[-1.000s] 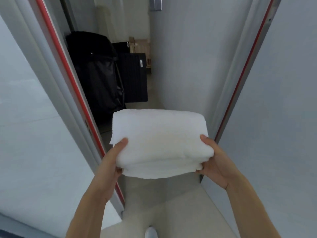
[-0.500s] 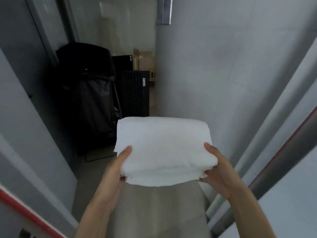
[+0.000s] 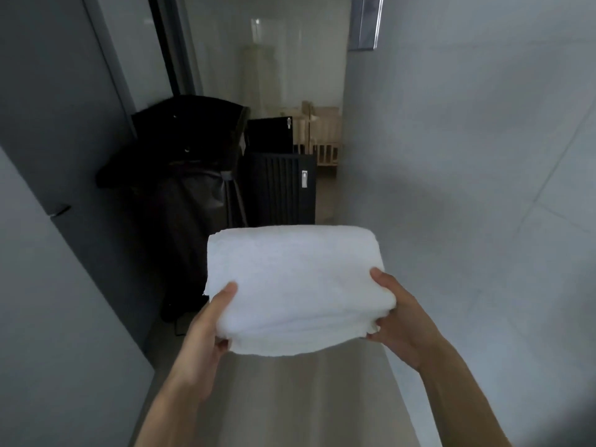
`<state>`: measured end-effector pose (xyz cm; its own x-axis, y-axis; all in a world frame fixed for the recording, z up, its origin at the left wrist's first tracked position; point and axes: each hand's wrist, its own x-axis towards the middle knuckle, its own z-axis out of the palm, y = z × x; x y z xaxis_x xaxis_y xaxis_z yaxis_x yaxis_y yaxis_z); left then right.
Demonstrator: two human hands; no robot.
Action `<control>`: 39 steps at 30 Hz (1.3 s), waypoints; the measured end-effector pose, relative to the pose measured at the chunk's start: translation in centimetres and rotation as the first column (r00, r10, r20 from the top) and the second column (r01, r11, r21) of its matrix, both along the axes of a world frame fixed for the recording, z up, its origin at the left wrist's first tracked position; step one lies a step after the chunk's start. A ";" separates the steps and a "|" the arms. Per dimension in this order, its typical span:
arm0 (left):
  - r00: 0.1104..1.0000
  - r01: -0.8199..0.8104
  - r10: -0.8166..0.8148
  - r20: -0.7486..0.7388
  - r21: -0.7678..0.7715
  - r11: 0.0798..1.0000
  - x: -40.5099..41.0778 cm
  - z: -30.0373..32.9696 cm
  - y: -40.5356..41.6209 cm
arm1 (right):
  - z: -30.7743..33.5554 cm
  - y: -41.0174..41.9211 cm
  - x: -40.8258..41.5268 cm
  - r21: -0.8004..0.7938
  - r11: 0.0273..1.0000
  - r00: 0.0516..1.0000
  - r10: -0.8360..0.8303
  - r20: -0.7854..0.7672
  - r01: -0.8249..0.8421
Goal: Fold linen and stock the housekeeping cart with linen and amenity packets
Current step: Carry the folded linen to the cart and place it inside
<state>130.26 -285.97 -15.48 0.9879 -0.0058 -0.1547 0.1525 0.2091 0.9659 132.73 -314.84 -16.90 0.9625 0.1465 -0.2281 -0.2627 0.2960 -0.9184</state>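
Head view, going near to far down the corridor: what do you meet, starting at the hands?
Left hand and right hand gripping the folded white towels → black bag cart → black slatted cabinet → wooden crib.

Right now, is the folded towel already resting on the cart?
No: the folded towel is held in the air by the left hand and right hand, short of the dark cart.
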 end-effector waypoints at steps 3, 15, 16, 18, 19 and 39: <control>0.999 -0.034 0.034 0.016 0.001 0.999 5.0 0.6 -2.7 | 1.1 -2.7 6.4 0.006 0.999 0.999 0.047 0.004 -0.047; 0.997 -0.080 0.079 -0.019 -0.034 0.996 26.4 -2.1 -10.0 | -1.2 -9.9 27.5 0.004 1.000 0.998 0.005 -0.069 -0.005; 0.997 -0.080 0.079 -0.024 -0.049 0.996 28.9 -2.5 -10.4 | -1.5 -10.4 29.5 0.009 1.000 0.998 -0.004 -0.064 0.004; 0.996 -0.078 0.075 -0.037 -0.065 0.995 34.3 -3.0 -11.4 | -1.7 -11.4 33.9 0.006 1.000 0.998 -0.026 -0.054 0.027; 0.997 -0.073 0.071 -0.036 -0.073 0.995 37.2 -3.2 -11.9 | -1.6 -11.9 36.3 0.002 0.999 0.998 -0.038 -0.050 0.038; 0.974 -0.183 0.188 0.123 -0.051 0.982 79.1 1.3 -19.6 | 1.5 -19.0 80.7 0.101 0.994 0.998 0.048 0.033 -0.051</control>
